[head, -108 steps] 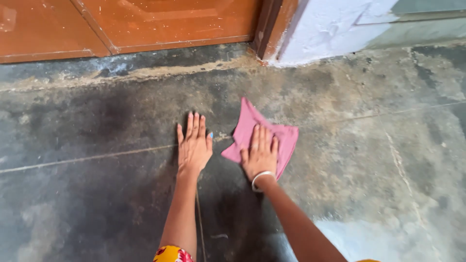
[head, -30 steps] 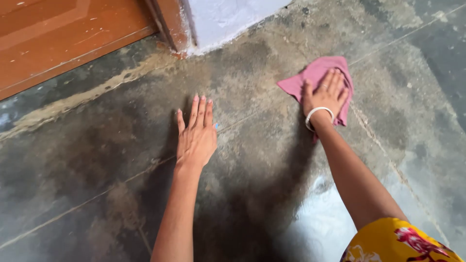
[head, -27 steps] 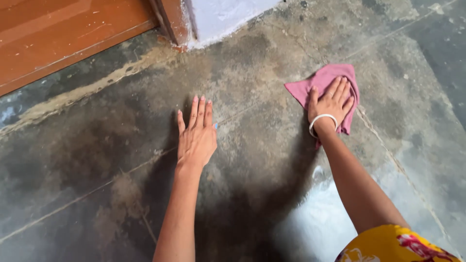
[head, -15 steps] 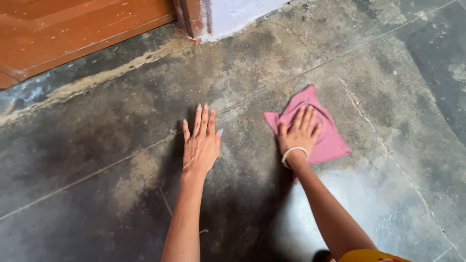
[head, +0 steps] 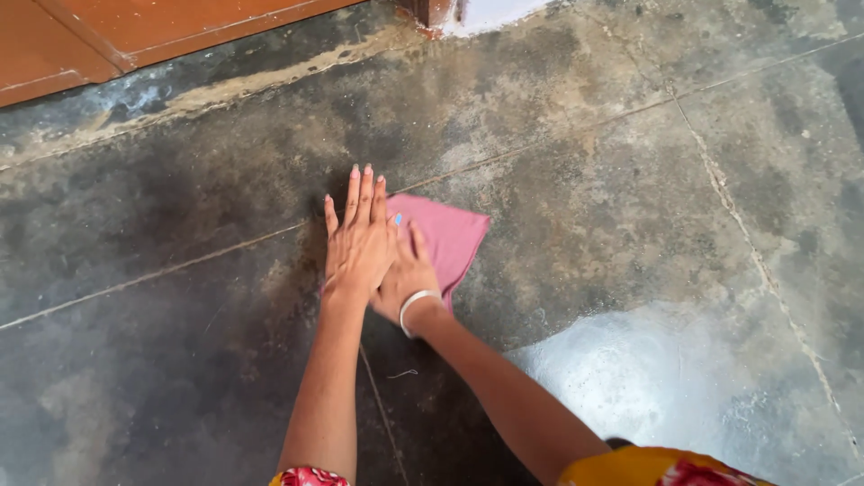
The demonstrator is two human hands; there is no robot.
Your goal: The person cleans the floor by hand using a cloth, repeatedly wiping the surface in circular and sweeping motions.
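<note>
Since half a second ago, the pink cloth point(head: 445, 238) is lying much farther left, now just beside and partly under the left hand point(head: 358, 247), where before it was well apart from it to the right. Both hands are now meeting side by side on the stone floor point(head: 630, 207).

That left hand is pressing flat, released, with fingers straight and close together, pointing away toward the wooden door point(head: 135, 27) at the top edge. It is grasping nothing; its little-finger side is overlapping the cloth's left edge. The right hand point(head: 405, 274) is lying spread on the cloth's near part, palm down and pinning it to the floor rather than clenching it, with the thumb pointing up over the fabric. A pale bangle point(head: 416, 306) is circling the right wrist.

The cloth is spreading flat beyond the right hand, one corner pointing right along a thin floor joint. Dark damp staining is covering the slab around the hands, and a paler shiny patch point(head: 648, 378) is showing near the right forearm. Yellow patterned sleeves point(head: 648, 468) are showing at the bottom edge. A strip of white wall point(head: 490, 11) is showing beside the door frame.
</note>
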